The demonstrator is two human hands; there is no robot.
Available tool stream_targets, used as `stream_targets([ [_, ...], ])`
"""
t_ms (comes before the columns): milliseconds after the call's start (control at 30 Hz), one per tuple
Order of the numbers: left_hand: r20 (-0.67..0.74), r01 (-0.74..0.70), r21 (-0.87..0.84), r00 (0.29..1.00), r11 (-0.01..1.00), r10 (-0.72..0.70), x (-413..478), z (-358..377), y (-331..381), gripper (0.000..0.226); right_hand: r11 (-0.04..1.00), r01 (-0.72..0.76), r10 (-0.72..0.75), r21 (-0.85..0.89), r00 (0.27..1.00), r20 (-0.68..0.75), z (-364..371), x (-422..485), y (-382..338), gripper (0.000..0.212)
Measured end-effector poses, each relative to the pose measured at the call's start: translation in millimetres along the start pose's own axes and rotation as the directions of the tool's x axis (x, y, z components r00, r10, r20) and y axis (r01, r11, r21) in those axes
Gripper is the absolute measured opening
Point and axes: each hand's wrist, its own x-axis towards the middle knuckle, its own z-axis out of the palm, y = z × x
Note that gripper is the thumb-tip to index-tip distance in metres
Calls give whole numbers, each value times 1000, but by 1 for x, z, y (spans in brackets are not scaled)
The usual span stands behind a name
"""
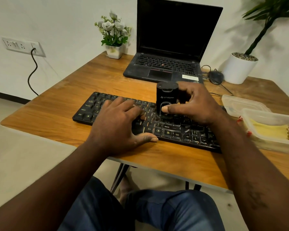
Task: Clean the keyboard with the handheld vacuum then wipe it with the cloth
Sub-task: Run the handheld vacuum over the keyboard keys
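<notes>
A small black round handheld vacuum [165, 97] is stood upright on the middle of a long black keyboard [173, 130], with its bottom end down on the keys. It is gripped by the right hand [197, 107]: the fingers [188, 94] are curled round its side and the thumb is pressed on its front. The left hand [122, 122] is laid flat on the left half of the keyboard, its fingers straight and spread over the keys, with nothing held. The keyboard is set near the front edge of the brown wooden worktop [90, 77]. A yellow cloth [270, 130] is seen lying in a clear plastic box [274, 145] just right of the keyboard. A black laptop [173, 39] is opened behind it, beside a white pot of flowers [114, 51].
</notes>
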Motion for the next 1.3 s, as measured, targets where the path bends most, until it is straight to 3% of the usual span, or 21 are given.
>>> stream_targets([
  [100,46,50,45,998,998,-52,-2,-1,2,97,998,26,-33,58,990,136,13,-3,-8,47],
  [200,64,69,44,995,997,-71,-1,0,3,97,998,59,-58,-17,998,39,17,1,-9,48],
  [333,61,69,27,996,997,-71,-1,1,0,94,996,61,-70,68,989,131,20,-1,-10,46],
  [467,37,55,18,998,998,-56,-1,3,0,90,995,88,-87,-43,996,5,23,1,-5,43],
  [600,42,63,25,997,998,-64,-2,3,1,93,995,98,-101,36,990,94,27,-1,-5,46],
  [733,69,79,34,994,996,-81,-1,1,1,95,996,75,-75,-47,997,0,25,1,-7,43],
  [900,67,79,24,995,997,-80,-2,1,1,97,994,37,-50,105,990,133,24,-2,-10,45],
  [1033,71,67,10,995,998,-68,-1,0,0,91,987,-20,22,157,1000,-10,17,-1,-9,48],
  [1167,41,47,42,998,998,-49,-6,-1,-5,94,994,-53,61,96,995,-77,16,1,-6,45],
  [1300,70,55,42,996,998,-57,-9,-4,-16,97,985,-36,60,166,988,-143,16,4,-5,61],
])
